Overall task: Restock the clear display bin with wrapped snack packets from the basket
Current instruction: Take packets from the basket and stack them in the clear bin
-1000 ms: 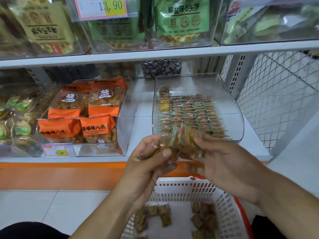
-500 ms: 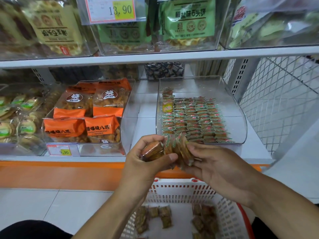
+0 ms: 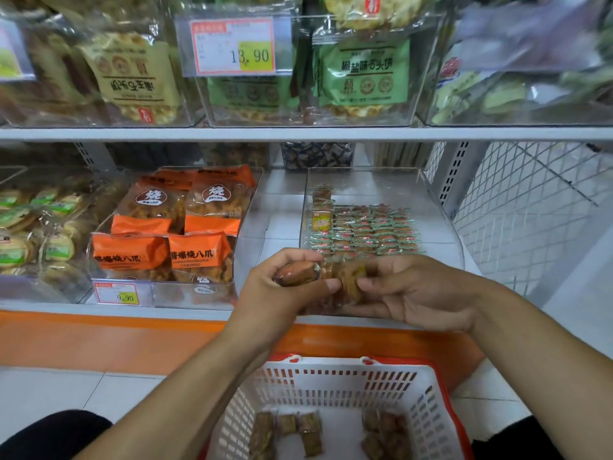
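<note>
A bunch of wrapped brown snack packets (image 3: 331,277) is held between both hands just in front of the clear display bin (image 3: 444,227). My left hand (image 3: 282,293) grips one end, with a brown packet (image 3: 297,273) under its thumb. My right hand (image 3: 418,290) pinches the other end of the bunch. Inside the bin lie neat rows of small packets (image 3: 365,230) with green and red edges. Below my arms stands the white basket (image 3: 341,380) with a red rim, and several more brown packets (image 3: 298,429) lie on its floor.
A clear bin of orange snack bags (image 3: 172,234) stands left of the display bin, with a price tag (image 3: 116,293) on its front. The upper shelf (image 3: 298,134) carries bins of bagged biscuits. A white wire mesh panel (image 3: 530,210) closes the right side.
Both hands have squeezed the bunch of packets into a tighter stack and stayed in front of the bin's front wall. The view has tilted slightly upward.
</note>
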`<state>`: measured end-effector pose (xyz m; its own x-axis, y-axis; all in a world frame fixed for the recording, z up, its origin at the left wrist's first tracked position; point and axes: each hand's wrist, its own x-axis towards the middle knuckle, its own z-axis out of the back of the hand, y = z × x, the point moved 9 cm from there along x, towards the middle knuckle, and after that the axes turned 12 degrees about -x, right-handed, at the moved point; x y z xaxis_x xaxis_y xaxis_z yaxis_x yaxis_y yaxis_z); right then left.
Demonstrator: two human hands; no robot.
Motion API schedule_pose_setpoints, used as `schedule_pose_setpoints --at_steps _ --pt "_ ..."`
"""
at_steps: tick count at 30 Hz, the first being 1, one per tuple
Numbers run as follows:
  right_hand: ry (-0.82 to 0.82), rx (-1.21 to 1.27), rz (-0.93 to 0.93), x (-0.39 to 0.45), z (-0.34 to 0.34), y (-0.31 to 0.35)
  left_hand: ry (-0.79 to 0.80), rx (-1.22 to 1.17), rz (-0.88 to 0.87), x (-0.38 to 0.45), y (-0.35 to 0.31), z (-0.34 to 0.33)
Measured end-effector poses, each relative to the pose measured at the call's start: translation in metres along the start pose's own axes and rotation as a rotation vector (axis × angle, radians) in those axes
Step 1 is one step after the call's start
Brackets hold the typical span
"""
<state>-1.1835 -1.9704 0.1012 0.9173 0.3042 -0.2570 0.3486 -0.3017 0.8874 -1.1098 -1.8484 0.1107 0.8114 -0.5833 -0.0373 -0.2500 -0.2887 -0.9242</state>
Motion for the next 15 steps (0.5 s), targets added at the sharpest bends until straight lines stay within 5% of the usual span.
schedule_pose_setpoints --at_steps 5,15 --pt "0.100 0.016 0.034 0.019 0.005 0.009 -0.025 0.132 -0.093 0.020 -0.021 0.001" --pt "-0.101 -0.197 0.062 0.057 0.050 0.019 -0.120 0.232 -0.148 0.052 -0.027 0.022"
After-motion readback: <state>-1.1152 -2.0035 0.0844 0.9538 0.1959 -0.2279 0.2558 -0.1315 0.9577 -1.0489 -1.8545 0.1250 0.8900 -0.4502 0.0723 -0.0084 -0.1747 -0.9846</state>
